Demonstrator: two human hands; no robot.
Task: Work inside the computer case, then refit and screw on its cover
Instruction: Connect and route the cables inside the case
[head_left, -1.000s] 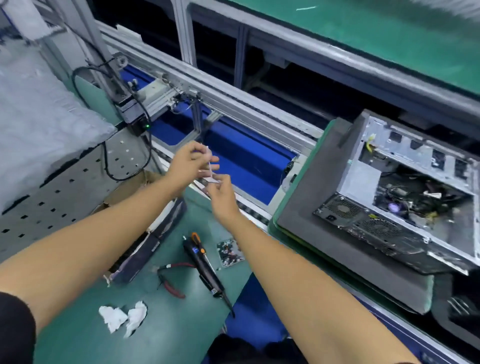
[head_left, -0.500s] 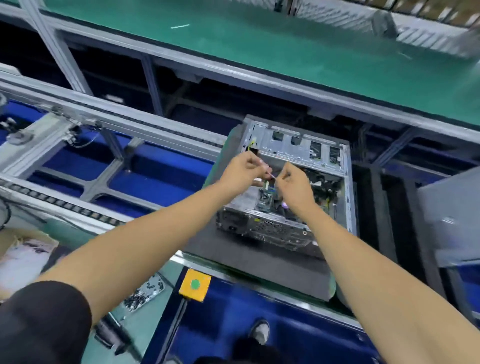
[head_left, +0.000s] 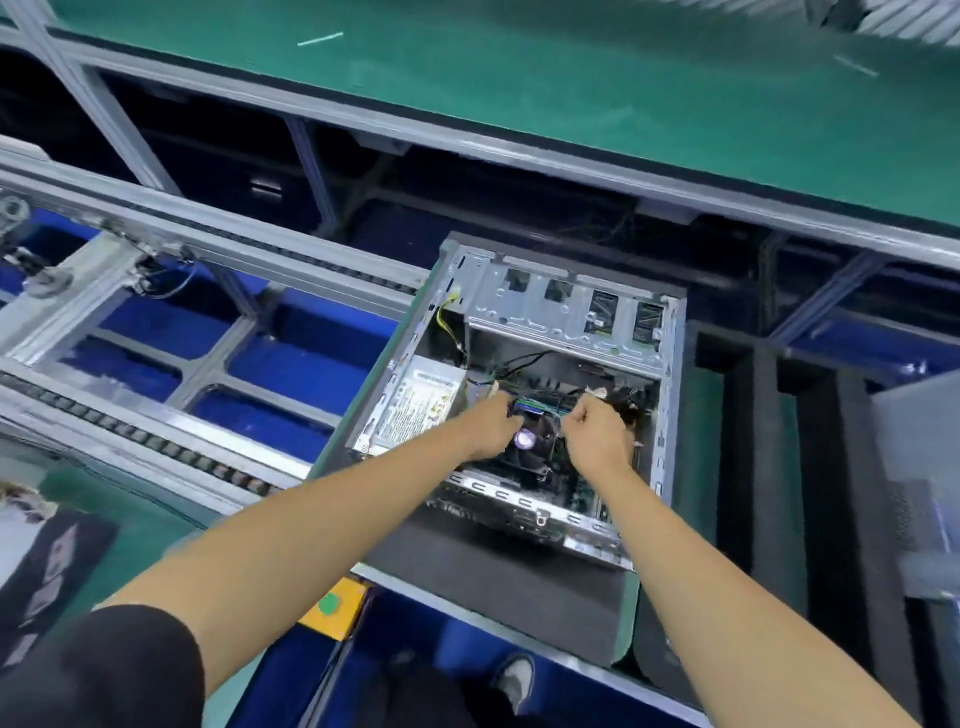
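Observation:
An open computer case (head_left: 571, 312) lies on its side on a grey foam pad (head_left: 493, 582), with its cover off. Inside I see the silver power supply (head_left: 421, 410), a black CPU fan (head_left: 535, 447) and a bundle of coloured wires (head_left: 537, 405) above the fan. Both hands are in the case. My left hand (head_left: 491, 423) has curled fingers at the left end of the wires. My right hand (head_left: 597, 436) is fisted at their right end. The fingertips and anything thin between them are hidden.
A grey sheet-metal panel (head_left: 914, 467) stands at the right edge beyond black foam blocks (head_left: 831, 467). Conveyor rails (head_left: 156, 431) over blue panels run on the left. A yellow box with a green button (head_left: 330, 605) sits near my left elbow. A green bench (head_left: 571, 78) spans the far side.
My view swung right from the tool bench to the case. Both hands, which pinched a thin white strip, went down into the case to the wires above the fan.

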